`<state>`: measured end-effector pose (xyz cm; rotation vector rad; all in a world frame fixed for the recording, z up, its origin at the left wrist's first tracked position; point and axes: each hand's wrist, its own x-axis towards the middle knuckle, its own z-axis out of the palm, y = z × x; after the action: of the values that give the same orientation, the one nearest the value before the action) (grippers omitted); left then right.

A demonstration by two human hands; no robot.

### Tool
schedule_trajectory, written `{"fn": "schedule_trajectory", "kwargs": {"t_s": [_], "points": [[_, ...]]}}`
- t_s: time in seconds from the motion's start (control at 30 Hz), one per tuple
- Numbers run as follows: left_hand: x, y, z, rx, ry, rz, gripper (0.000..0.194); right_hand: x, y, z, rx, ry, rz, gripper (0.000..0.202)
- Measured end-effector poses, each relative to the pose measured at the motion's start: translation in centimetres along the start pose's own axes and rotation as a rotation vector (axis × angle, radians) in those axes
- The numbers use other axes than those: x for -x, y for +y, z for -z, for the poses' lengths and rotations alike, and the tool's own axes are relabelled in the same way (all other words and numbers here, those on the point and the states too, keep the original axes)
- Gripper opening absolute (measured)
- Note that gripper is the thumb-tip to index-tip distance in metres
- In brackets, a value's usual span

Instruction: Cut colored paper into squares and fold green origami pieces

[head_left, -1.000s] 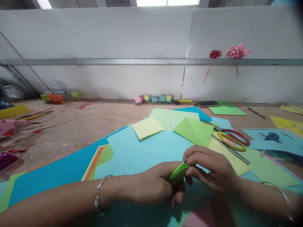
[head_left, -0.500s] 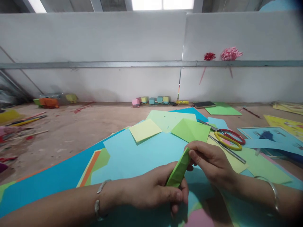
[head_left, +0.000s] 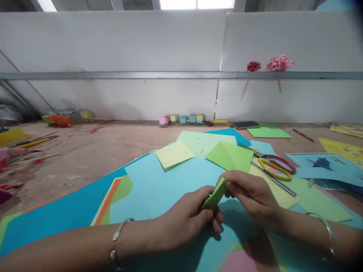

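Observation:
A narrow folded strip of green paper point(head_left: 214, 196) is held between both hands above light blue sheets point(head_left: 159, 189). My left hand point(head_left: 187, 219) grips its lower end, thumb on the near side and fingers behind. At the upper end, my right hand point(head_left: 249, 192) pinches the tip between thumb and forefinger. Just beyond the hands lie a creased green square point(head_left: 231, 156) and a pale yellow square point(head_left: 174, 155).
Red-and-yellow-handled scissors point(head_left: 273, 166) and a metal rod point(head_left: 275, 179) rest on papers at the right. Small paper blocks point(head_left: 183, 119) and a dark flat object point(head_left: 246, 125) stand or lie along the wall. Brushes point(head_left: 35, 142) are at the far left.
My left fingers have shifted slightly up along the green strip, covering more of it, and its angle has changed a little. My right hand keeps its pinch. The view has moved slightly.

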<state>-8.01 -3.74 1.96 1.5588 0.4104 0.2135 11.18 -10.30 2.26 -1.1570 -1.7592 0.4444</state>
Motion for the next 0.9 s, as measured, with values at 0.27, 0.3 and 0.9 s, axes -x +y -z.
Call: {"fn": "schedule_trajectory", "kwargs": {"t_s": [0.27, 0.3, 0.9], "points": [[0.4, 0.9, 0.6, -0.332, 0.054, -0.042, 0.032, 0.4, 1.0, -0.5, -0.066, -0.090, 0.140, 0.022], [0.4, 0.9, 0.6, -0.349, 0.062, -0.053, 0.035, 0.4, 1.1, -0.5, -0.070, -0.082, 0.162, 0.022], [0.2, 1.0, 0.7, -0.498, 0.418, -0.291, 0.012, 0.1, -0.5, -0.6, 0.270, -0.051, 0.362, 0.021]]}}
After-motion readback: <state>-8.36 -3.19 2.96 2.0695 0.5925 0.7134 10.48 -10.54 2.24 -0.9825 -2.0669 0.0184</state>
